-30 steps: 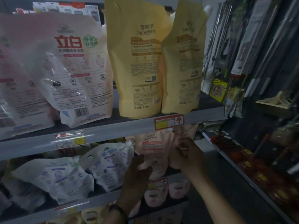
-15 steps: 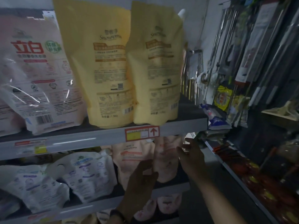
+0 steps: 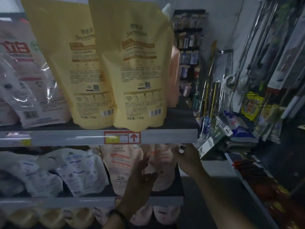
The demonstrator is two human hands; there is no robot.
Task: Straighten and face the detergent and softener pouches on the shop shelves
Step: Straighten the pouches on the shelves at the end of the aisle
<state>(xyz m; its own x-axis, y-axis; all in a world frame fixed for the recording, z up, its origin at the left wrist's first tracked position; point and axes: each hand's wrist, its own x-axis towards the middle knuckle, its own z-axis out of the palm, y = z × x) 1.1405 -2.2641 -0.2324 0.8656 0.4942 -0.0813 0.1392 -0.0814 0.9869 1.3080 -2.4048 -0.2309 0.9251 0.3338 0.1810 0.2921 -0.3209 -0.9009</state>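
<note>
Your right hand (image 3: 187, 158) curls round the top corner of the pink pouch (image 3: 159, 157) just left of it, and your left hand (image 3: 142, 177) lies flat against its front lower down; it is likely heavy and floppy, so hold the stiffer upper seam.

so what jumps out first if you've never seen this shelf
Two tall yellow pouches stand side by side on the upper shelf, filling the top middle. Just under them a red price tag with an up arrow sits on the shelf edge. Below that, the left hand rests against a pink pouch while the right hand grips its right edge.
</note>
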